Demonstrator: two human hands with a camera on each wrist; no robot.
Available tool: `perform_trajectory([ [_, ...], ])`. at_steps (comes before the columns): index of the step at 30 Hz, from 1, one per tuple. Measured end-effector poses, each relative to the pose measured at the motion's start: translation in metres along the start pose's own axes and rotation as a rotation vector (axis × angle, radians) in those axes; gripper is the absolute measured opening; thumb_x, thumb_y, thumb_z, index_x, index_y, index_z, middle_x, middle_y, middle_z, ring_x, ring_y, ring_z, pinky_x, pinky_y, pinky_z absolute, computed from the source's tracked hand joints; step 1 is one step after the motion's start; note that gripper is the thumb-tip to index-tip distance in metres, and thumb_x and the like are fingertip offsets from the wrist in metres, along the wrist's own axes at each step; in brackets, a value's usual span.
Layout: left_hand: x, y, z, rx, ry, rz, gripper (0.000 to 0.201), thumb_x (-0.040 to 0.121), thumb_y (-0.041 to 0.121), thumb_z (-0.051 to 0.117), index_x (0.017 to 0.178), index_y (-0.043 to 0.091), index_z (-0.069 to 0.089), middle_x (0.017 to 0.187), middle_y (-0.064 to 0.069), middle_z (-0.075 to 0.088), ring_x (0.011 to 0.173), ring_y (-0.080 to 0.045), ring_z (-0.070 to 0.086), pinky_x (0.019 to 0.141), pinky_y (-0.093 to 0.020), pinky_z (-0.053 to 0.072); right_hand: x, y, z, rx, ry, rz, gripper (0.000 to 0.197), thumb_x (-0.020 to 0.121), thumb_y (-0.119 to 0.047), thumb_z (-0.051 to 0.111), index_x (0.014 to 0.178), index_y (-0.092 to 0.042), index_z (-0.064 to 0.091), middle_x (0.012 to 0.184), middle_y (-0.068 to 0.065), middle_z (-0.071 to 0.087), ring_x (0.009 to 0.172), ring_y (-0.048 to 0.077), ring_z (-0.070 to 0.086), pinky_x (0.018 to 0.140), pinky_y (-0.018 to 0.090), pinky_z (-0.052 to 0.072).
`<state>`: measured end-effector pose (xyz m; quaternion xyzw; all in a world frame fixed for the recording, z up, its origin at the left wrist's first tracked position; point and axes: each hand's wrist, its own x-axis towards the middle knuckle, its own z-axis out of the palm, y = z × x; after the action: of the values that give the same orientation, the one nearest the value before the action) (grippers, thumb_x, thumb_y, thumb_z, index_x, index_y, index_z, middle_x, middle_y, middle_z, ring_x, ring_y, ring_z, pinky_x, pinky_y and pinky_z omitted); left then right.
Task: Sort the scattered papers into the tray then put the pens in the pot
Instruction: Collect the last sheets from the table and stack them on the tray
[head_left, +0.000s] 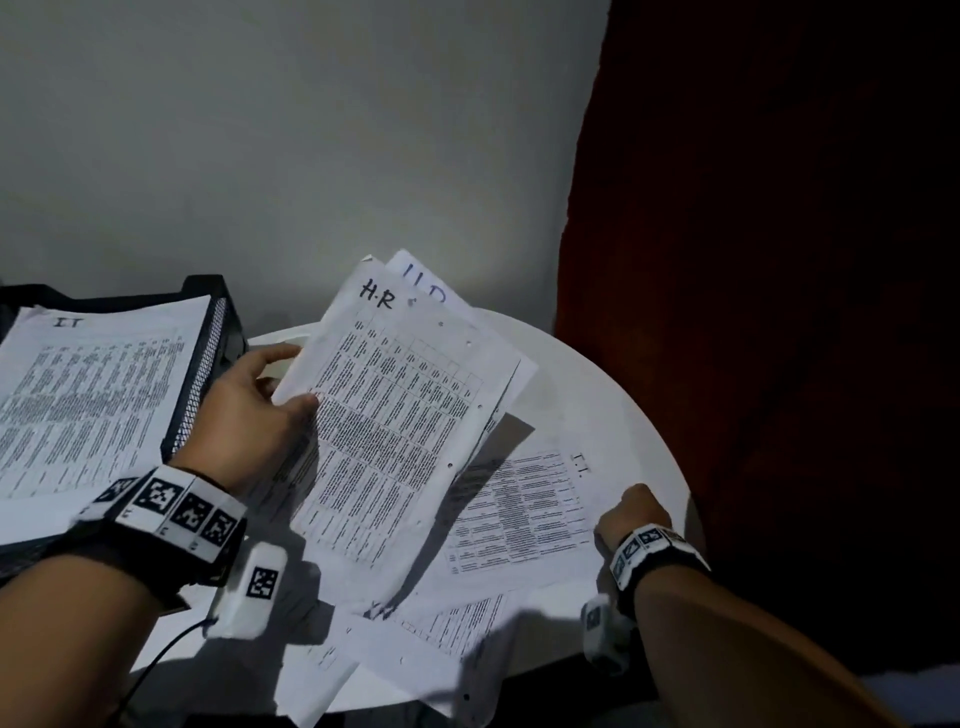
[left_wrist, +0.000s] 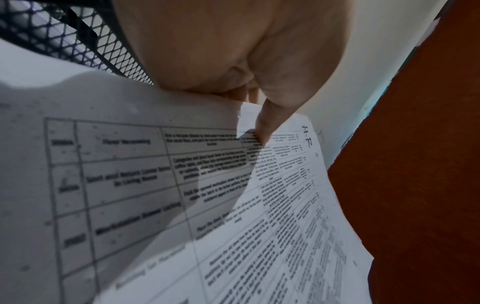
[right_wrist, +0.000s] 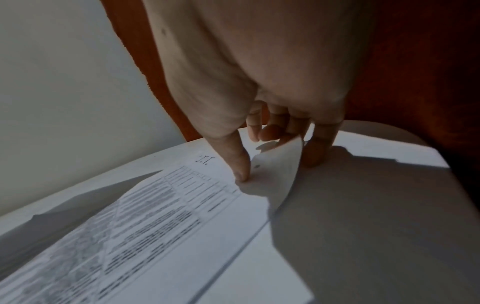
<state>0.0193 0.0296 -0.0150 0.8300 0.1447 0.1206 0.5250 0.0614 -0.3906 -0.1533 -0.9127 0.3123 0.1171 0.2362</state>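
Wrist bands sit nearest the head camera, 1 on each forearm. Left hand (head_left: 249, 400) pinches a small sheaf of papers, top one marked H.R sheet (head_left: 389, 415), thumb on its face and fingers behind, held tilted above the bench (head_left: 613, 374). A 2nd sheet with blue lettering pokes out behind it. Right hand (head_left: 631, 512) works the near-right corner of the I.T. sheet (head_left: 524, 514), which lies flat on the bench: in the right wrist view the thumb presses down on the page, other fingers curl the corner up; looks like a pinch starting, sheet not lifted yet.

Black mesh tray (head_left: 208, 374) stands at the left of the bench, just beside the left hand, top tier already loaded with a stack headed IT.

Progress, my read: sorting is partway. At least 1 pile is filed, the H.R sheaf is in hand, and the I.T. sheet plus several loose pages at the near edge are left. No pens or pot in view, so that part looks unstarted.
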Motion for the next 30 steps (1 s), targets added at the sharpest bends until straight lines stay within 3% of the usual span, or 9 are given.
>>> perform_trajectory([
  [2, -0.002, 0.002, 0.001, 0.006, -0.012, 0.007, 0.045, 0.086, 0.01, 0.076, 0.121, 0.034, 0.063, 0.092, 0.002, 0.073, 0.083, -0.02, 0.072, 0.071, -0.032, 0.056, -0.005, 0.003, -0.003, 0.063, 0.053, -0.034, 0.04, 0.092, -0.013, 0.061, 0.131, -0.01, 0.053, 0.132, 0.018, 0.06, 0.12, 0.033, 0.06, 0.089, 0.032, 0.045],
  [5, -0.007, 0.008, 0.003, 0.06, -0.015, 0.014, 0.018, 0.091, 0.01, 0.07, 0.103, 0.024, 0.07, 0.082, 0.007, 0.07, 0.074, -0.019, 0.067, 0.061, -0.022, 0.046, -0.009, 0.007, -0.004, -0.063, -0.072, -0.142, 0.039, 0.103, -0.016, 0.043, 0.14, -0.017, 0.056, 0.144, 0.006, 0.059, 0.134, 0.024, 0.054, 0.11, 0.031, 0.035],
  [10, -0.007, 0.005, -0.001, 0.07, 0.012, -0.003, 0.007, 0.09, 0.015, 0.071, 0.088, 0.022, 0.072, 0.082, -0.002, 0.073, 0.075, -0.023, 0.069, 0.071, -0.031, 0.055, -0.012, -0.024, -0.032, 0.313, 0.065, -0.092, 0.033, 0.099, -0.015, 0.054, 0.126, -0.003, 0.07, 0.129, 0.018, 0.068, 0.121, 0.033, 0.063, 0.088, 0.028, 0.049],
  [15, -0.003, 0.002, -0.01, 0.092, 0.1, -0.002, 0.013, 0.091, 0.018, 0.068, 0.101, 0.019, 0.074, 0.087, -0.003, 0.072, 0.08, -0.024, 0.066, 0.073, -0.03, 0.051, -0.033, -0.072, -0.094, 0.7, 0.23, -0.43, 0.015, 0.094, -0.01, 0.065, 0.08, -0.016, 0.063, 0.077, 0.003, 0.058, 0.075, 0.022, 0.055, 0.069, 0.03, 0.041],
  [18, -0.003, 0.007, -0.013, 0.115, 0.138, 0.025, 0.013, 0.093, 0.017, 0.064, 0.102, 0.015, 0.073, 0.079, -0.003, 0.067, 0.075, -0.023, 0.06, 0.066, -0.027, 0.04, -0.061, -0.087, -0.139, 0.729, 0.221, -0.622, 0.014, 0.095, -0.015, 0.066, 0.081, -0.016, 0.066, 0.076, 0.001, 0.068, 0.067, 0.014, 0.061, 0.062, 0.028, 0.05],
  [22, -0.006, 0.014, -0.014, 0.084, 0.128, 0.069, 0.011, 0.094, 0.021, 0.063, 0.097, 0.015, 0.072, 0.079, -0.006, 0.069, 0.079, -0.03, 0.065, 0.071, -0.036, 0.052, -0.095, -0.095, -0.175, 0.787, 0.034, -0.803, 0.012, 0.096, -0.006, 0.067, 0.088, -0.012, 0.072, 0.078, 0.001, 0.075, 0.065, 0.008, 0.068, 0.059, 0.021, 0.055],
  [26, -0.012, 0.022, -0.01, 0.097, 0.068, 0.122, 0.006, 0.094, 0.02, 0.065, 0.094, 0.021, 0.07, 0.076, 0.007, 0.069, 0.069, -0.01, 0.062, 0.063, -0.023, 0.048, -0.106, -0.095, -0.183, 0.852, -0.179, -0.841, 0.018, 0.095, -0.002, 0.065, 0.087, -0.014, 0.074, 0.076, 0.003, 0.075, 0.065, 0.015, 0.068, 0.056, 0.025, 0.054],
  [28, -0.012, 0.022, -0.008, 0.068, 0.034, 0.129, 0.006, 0.094, 0.024, 0.066, 0.091, 0.02, 0.069, 0.078, 0.005, 0.072, 0.073, -0.016, 0.067, 0.069, -0.031, 0.055, -0.106, -0.096, -0.182, 0.902, -0.306, -0.841, 0.004, 0.084, -0.015, 0.078, 0.081, -0.017, 0.077, 0.077, 0.006, 0.075, 0.065, 0.018, 0.068, 0.06, 0.03, 0.054],
  [30, -0.015, 0.023, -0.006, 0.014, -0.012, 0.135, 0.008, 0.092, 0.028, 0.065, 0.096, 0.023, 0.07, 0.084, -0.002, 0.075, 0.081, -0.028, 0.07, 0.076, -0.043, 0.057, -0.101, -0.095, -0.178, 0.875, -0.387, -0.859, 0.036, 0.058, -0.044, 0.092, 0.08, -0.019, 0.079, 0.077, 0.008, 0.074, 0.066, 0.02, 0.068, 0.062, 0.029, 0.055],
])
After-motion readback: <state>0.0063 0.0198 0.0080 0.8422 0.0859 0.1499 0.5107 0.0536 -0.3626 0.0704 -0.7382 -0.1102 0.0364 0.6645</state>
